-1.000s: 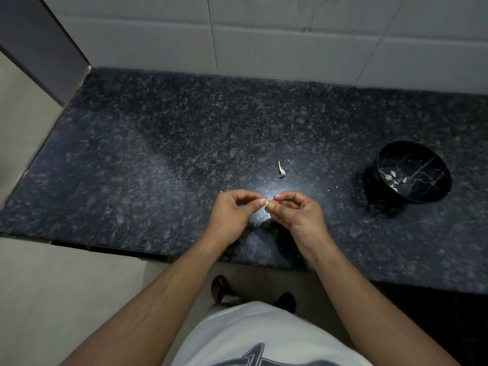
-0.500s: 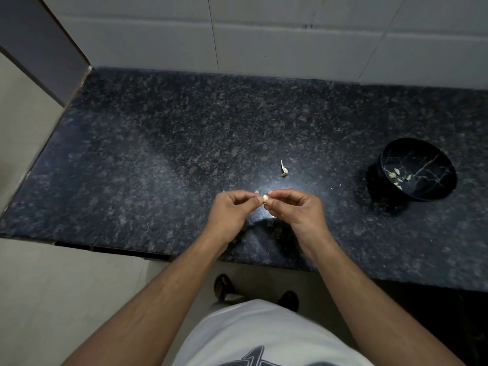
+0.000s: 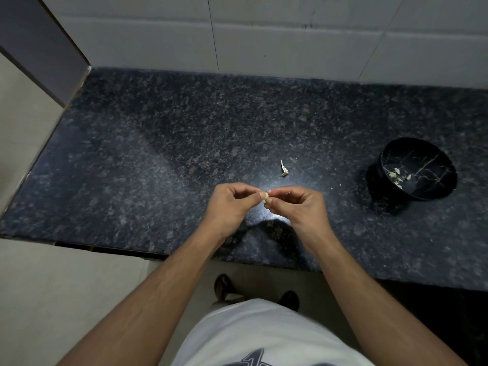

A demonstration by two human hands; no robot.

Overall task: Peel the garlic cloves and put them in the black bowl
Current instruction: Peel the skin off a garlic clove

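Left hand (image 3: 229,207) and right hand (image 3: 298,207) pinch small pale garlic clove (image 3: 267,196); round glossy black bowl (image 3: 418,169) well right of clove, on speckled granite counter (image 3: 132,154).

Two hands, the left hand (image 3: 228,204) and the right hand (image 3: 299,207), meet over one dark granite counter (image 3: 132,167), pinching one garlic clove (image 3: 267,196) between them. One black bowl (image 3: 420,170) holds several pale pieces, too small to count. One scrap of garlic skin (image 3: 284,169) lies on the stone.

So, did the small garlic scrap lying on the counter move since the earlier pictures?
No. The garlic scrap lies at the same spot on the counter, left of the black bowl; only the camera shifted.
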